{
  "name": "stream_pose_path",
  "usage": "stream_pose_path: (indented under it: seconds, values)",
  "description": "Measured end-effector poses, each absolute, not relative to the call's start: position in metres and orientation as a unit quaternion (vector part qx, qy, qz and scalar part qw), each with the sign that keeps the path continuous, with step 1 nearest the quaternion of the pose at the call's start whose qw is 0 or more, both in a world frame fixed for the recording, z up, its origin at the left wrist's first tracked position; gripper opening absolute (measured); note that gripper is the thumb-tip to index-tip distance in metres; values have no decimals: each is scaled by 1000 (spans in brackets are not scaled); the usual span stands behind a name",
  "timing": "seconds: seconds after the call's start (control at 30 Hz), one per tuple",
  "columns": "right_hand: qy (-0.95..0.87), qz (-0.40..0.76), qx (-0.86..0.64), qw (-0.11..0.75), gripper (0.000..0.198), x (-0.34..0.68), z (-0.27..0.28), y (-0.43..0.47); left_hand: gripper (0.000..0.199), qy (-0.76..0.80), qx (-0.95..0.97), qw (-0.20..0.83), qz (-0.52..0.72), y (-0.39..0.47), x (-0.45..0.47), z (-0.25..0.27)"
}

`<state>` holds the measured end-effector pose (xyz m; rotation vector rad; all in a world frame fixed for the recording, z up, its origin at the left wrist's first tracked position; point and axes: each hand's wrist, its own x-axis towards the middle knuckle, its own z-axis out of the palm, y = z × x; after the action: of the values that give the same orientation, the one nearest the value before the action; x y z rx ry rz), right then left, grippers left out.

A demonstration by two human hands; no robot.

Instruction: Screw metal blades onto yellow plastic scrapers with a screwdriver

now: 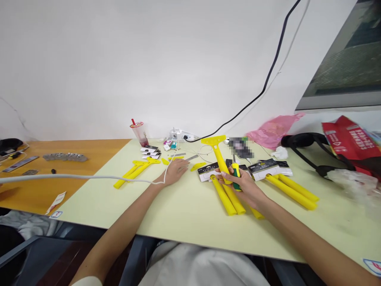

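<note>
My left hand (176,171) rests low over the table, its fingers stretched to the right and a little bent. Its fingertips are at the near end of a flat metal blade (193,157); I cannot make out a grip on it. My right hand (244,185) holds a yellow scraper (219,155) upright, its wide T-shaped head on top. The same hand clasps a green-and-yellow screwdriver (236,174), shaft up. Below it lie yellow scraper handles (225,198) with a black-and-white card (205,173). A small yellow plate (198,167) lies between my hands.
Left are more yellow scrapers (135,171), stacked cards (150,151) and a drink cup (139,134). Right are carded scrapers (293,191), black headphones (309,149) and a red bag (351,139). A white cable (89,176) crosses before my left wrist. A power strip (178,134) sits by the wall.
</note>
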<state>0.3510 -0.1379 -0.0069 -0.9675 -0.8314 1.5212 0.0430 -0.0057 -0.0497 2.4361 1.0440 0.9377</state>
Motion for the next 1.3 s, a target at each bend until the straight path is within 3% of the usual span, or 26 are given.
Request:
stream_pose_path:
  seconds: [0.2, 0.47, 0.6, 0.87, 1.07, 1.3]
  values:
    - [-355, 637, -412, 547, 37, 355, -7, -136, 40, 287, 914, 133, 254, -10, 56, -56]
    - [-398, 622, -429, 520, 33, 353, -2, -140, 28, 364, 884, 80, 282, -19, 51, -43]
    - [-402, 625, -430, 513, 34, 351, 1, -141, 38, 379, 869, 126, 293, -21, 56, -50]
    - [-413, 624, -436, 500, 35, 348, 2, -142, 19, 382, 841, 203, 326, -22, 61, -51]
    - [-433, 623, -434, 485, 33, 349, -1, -143, 28, 409, 780, 300, 366, -23, 61, -51]
    - [-428, 622, -442, 485, 48, 346, 3, -146, 50, 404, 653, 410, 492, -18, 58, -37]
